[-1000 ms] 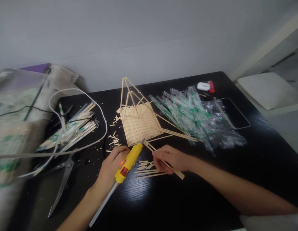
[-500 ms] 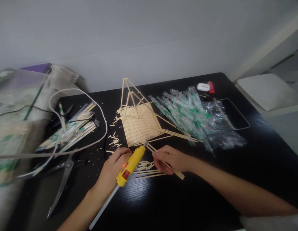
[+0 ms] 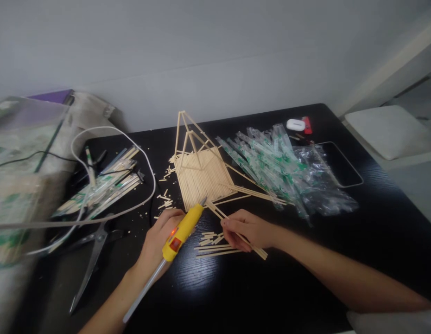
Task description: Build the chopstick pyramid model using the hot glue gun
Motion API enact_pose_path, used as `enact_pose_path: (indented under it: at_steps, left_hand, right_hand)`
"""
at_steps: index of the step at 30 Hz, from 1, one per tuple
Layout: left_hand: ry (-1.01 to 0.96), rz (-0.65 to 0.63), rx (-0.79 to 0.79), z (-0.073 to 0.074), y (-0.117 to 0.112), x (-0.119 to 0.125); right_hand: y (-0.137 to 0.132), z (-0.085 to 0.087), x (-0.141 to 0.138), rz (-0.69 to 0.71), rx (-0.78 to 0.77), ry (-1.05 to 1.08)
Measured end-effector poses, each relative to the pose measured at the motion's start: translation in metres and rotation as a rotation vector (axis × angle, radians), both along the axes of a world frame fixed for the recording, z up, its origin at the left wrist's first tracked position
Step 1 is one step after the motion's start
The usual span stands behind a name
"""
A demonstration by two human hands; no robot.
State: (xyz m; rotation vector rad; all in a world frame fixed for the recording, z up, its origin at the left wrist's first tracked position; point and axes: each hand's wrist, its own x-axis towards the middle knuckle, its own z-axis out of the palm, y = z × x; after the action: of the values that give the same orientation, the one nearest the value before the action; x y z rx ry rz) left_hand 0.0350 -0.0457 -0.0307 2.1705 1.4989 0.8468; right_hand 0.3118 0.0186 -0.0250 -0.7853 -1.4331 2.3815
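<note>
My left hand [image 3: 162, 236] is wrapped round a yellow hot glue gun [image 3: 182, 232] with a lit orange light and a long glue stick out of its back. Its nozzle points at the near ends of wooden sticks [image 3: 218, 211] pinched in my right hand [image 3: 248, 229]; whether nozzle and sticks touch I cannot tell. Just beyond stands a stick model [image 3: 205, 178], a flat base of side-by-side sticks with a triangular frame rising from its back. Several short cut pieces [image 3: 210, 238] and some longer loose sticks [image 3: 218, 251] lie below my hands.
Pliers [image 3: 97, 241] and wrapped stick bundles [image 3: 111, 185] lie at left, under a looping white cable [image 3: 153, 167]. Clear and green plastic wrappers [image 3: 271, 162], a phone [image 3: 340, 164] and a white case [image 3: 295, 125] are at right. Stick scraps [image 3: 165, 202] litter the table left of the model.
My left hand has drawn the glue gun slightly left and back, away from the stick ends. My right hand and its sticks have barely moved.
</note>
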Motion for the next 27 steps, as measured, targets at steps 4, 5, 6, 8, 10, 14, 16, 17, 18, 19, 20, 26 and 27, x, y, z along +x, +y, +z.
enact_pose_path:
  at_steps: [4, 5, 6, 8, 10, 14, 16, 17, 18, 19, 20, 26, 27]
  left_hand:
    - [-0.007, 0.006, -0.032, 0.000, -0.001, 0.001]
    - [-0.012, 0.025, -0.035, 0.001, -0.001, 0.001]
    - [-0.015, 0.040, -0.032, 0.001, -0.001, 0.001]
    - [-0.011, 0.059, -0.021, 0.002, 0.000, 0.000]
    - [0.003, 0.051, -0.005, 0.002, 0.001, -0.001]
    - [0.011, 0.060, 0.016, -0.003, 0.000, -0.006]
    - [0.008, 0.106, 0.008, -0.006, -0.002, -0.008]
    - [0.013, 0.120, -0.001, -0.007, -0.003, -0.009]
    - [0.020, 0.122, -0.008, -0.007, -0.004, -0.009]
    - [0.028, 0.114, -0.011, -0.007, -0.004, -0.009]
    - [0.033, 0.100, -0.007, -0.007, -0.004, -0.009]
    - [-0.001, 0.017, 0.121, 0.001, 0.005, -0.007]
    - [-0.003, 0.011, 0.125, 0.003, 0.006, -0.007]
  right_hand:
    - [0.000, -0.002, 0.000, 0.003, 0.004, 0.008]
    - [0.000, -0.002, 0.000, 0.003, -0.002, 0.011]
    - [0.001, -0.002, 0.000, 0.004, -0.009, 0.012]
    - [0.001, 0.000, 0.000, 0.008, -0.017, 0.008]
    - [0.001, 0.001, 0.000, 0.006, -0.015, 0.003]
    - [0.001, 0.005, 0.000, 0.007, -0.019, 0.001]
    - [0.001, 0.006, -0.001, 0.008, -0.025, -0.001]
    - [0.002, 0.006, -0.001, 0.008, -0.026, 0.001]
    - [0.002, 0.006, -0.001, 0.007, -0.024, 0.001]
    - [0.002, 0.006, 0.000, 0.008, -0.020, 0.000]
    - [0.002, 0.006, 0.000, 0.009, -0.013, 0.000]
    - [0.002, 0.005, 0.000, 0.031, 0.012, 0.002]
    - [0.002, 0.004, 0.000, 0.036, 0.013, 0.004]
